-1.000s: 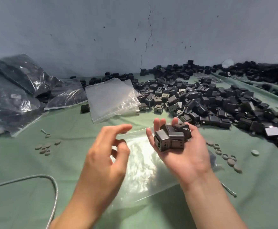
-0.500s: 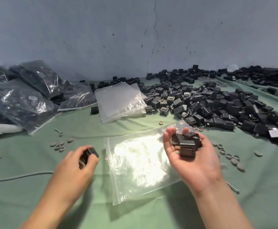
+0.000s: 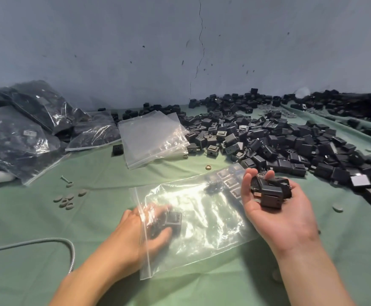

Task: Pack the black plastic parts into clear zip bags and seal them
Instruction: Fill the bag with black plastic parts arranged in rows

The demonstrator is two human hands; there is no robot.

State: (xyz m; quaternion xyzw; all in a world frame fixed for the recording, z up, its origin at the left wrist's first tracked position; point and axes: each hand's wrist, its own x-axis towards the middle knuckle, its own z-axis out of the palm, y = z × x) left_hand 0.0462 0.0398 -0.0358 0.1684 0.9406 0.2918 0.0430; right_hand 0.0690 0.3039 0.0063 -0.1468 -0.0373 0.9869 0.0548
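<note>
**Packing bench: stock on view, largest first**

- Wall point(image 3: 114, 51): grey-blue, cracked, behind the bench.
- Cloth point(image 3: 36, 228): green, covers the whole work surface.
- Pile point(image 3: 279, 140): loose black parts, spread from centre to far right, reaching back to the wall.
- Filled bags point(image 3: 21, 133): several, dark with parts, heaped at far left.
- Empty bags point(image 3: 151, 138): flat clear stack between the filled bags and the pile, touching the pile's left edge.
- Open bag point(image 3: 213, 228): clear, lying flat on the cloth at centre front, mouth to the left. Dark parts show at its far corner; whether inside or beneath cannot be told.
- Right hand point(image 3: 281, 217): palm up over the bag's right end, fingers curled round a handful.
- Left hand point(image 3: 140, 235): blurred, reaching in through the bag's mouth, fingers and thumb closed about a single part.
- Cable point(image 3: 36, 242): grey, braided, curving in from the left edge near the left forearm.
- Handful point(image 3: 270, 193): several black parts, stacked in the right palm.
- Single part point(image 3: 174, 218): grey-black box, inside the open bag, at the left fingertips.
- Stray part point(image 3: 117, 149): alone, just left of the empty bags.
- Discs point(image 3: 66, 200): small grey cluster, left of the open bag; more lie scattered at right.
- Ring point(image 3: 208, 167): tan, between the empty bags and the open bag.
- Screw point(image 3: 64, 178): just above the discs.
</note>
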